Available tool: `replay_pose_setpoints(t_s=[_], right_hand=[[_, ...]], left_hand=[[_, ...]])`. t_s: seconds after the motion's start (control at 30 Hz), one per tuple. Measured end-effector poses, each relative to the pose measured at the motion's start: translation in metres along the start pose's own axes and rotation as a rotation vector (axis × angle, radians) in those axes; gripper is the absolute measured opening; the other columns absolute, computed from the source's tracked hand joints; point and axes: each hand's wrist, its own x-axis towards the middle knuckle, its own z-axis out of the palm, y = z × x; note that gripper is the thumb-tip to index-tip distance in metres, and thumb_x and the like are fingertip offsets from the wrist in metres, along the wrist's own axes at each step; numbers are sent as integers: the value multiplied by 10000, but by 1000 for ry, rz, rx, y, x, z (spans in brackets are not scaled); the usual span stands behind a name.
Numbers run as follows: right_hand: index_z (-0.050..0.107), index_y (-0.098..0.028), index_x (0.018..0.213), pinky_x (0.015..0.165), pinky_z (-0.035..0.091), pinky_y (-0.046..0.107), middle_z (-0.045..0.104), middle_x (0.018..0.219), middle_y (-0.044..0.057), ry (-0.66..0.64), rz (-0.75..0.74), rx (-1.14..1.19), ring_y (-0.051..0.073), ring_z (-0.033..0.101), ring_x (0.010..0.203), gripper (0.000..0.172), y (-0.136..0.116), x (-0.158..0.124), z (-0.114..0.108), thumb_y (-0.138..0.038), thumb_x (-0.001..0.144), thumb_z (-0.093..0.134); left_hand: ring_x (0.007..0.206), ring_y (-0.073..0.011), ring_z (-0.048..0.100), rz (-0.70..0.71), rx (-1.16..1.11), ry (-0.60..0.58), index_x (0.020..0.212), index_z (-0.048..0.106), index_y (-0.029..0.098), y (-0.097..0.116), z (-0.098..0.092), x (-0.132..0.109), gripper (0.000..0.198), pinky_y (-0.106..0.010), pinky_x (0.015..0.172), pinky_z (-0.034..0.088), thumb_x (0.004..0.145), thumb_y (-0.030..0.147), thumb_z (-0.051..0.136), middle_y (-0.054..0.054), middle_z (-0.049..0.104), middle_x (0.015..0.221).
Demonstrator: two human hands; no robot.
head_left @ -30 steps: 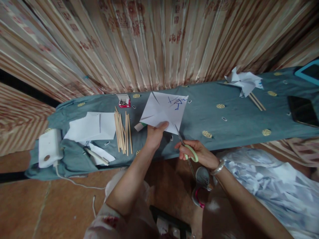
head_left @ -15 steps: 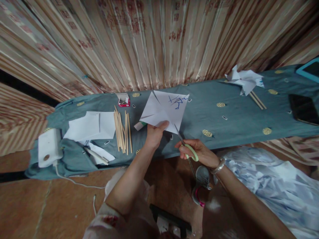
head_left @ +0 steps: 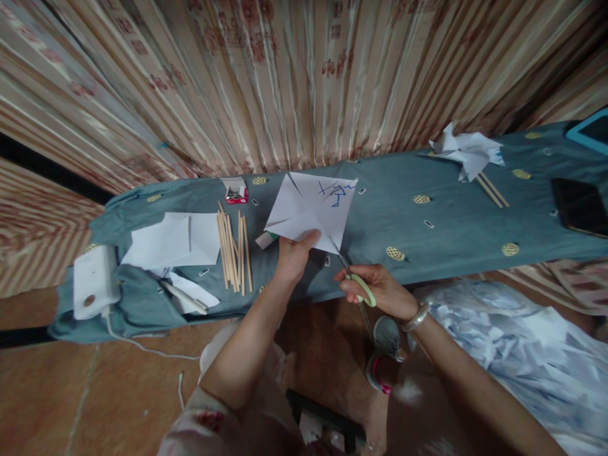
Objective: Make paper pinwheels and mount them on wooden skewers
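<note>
A square sheet of white paper (head_left: 316,199) with blue pen marks is pinched at its near edge by my left hand (head_left: 295,254), thumb on top. Slits run inward from its left and upper-left corners. In my right hand (head_left: 373,288) is a pair of scissors (head_left: 363,289) with pale green handles. Their blades lie at the paper's near right corner, pointing toward its middle. Under the paper's left side a small white and green item (head_left: 266,239) partly shows.
Left on the cloth-covered table (head_left: 456,228) lie wooden sticks (head_left: 232,253), paper sheets (head_left: 175,240), a pen (head_left: 185,296), a red box (head_left: 236,191) and a white device (head_left: 95,282). Rightward are a paper pinwheel (head_left: 468,152), a phone (head_left: 579,206) and a bag of paper scraps (head_left: 527,342).
The paper and my left hand have shifted slightly left. The scissors stay at the same corner, with their blades seeming closer together.
</note>
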Motion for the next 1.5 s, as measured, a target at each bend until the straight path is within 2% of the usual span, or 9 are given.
replay_pose_setpoints(t_s=[0.43,0.77,1.2,1.5], right_hand=[[688,-149,816,509,424,210,586,571,-27,6,-15,-21,77,514,523,483,0,1,-1,-585,618,758],[693,-153,776,475,428,201,580,528,-40,52,3,41,73,522,487,437,3,2,-1,-503,552,828],[676,-157,785,461,429,200,596,533,-36,65,-13,6,73,523,478,446,0,3,-2,-521,566,814],[678,-163,751,445,430,209,590,518,-36,75,-27,-7,80,525,459,451,1,3,-2,-553,562,803]], left_hand=[[879,-204,643,-3,36,-24,1081,607,168,-2,3,-6,539,-375,886,482,564,201,754,-57,707,948],[873,-208,640,-22,28,-8,1066,611,170,-4,2,-4,538,-381,881,482,551,211,761,-55,704,925],[808,-188,634,-38,57,-30,1038,625,162,-4,5,-10,508,-356,844,488,549,202,759,-47,707,874],[851,-197,637,-62,39,-32,1000,633,165,-4,5,-10,478,-370,871,478,544,210,769,-48,705,898]])
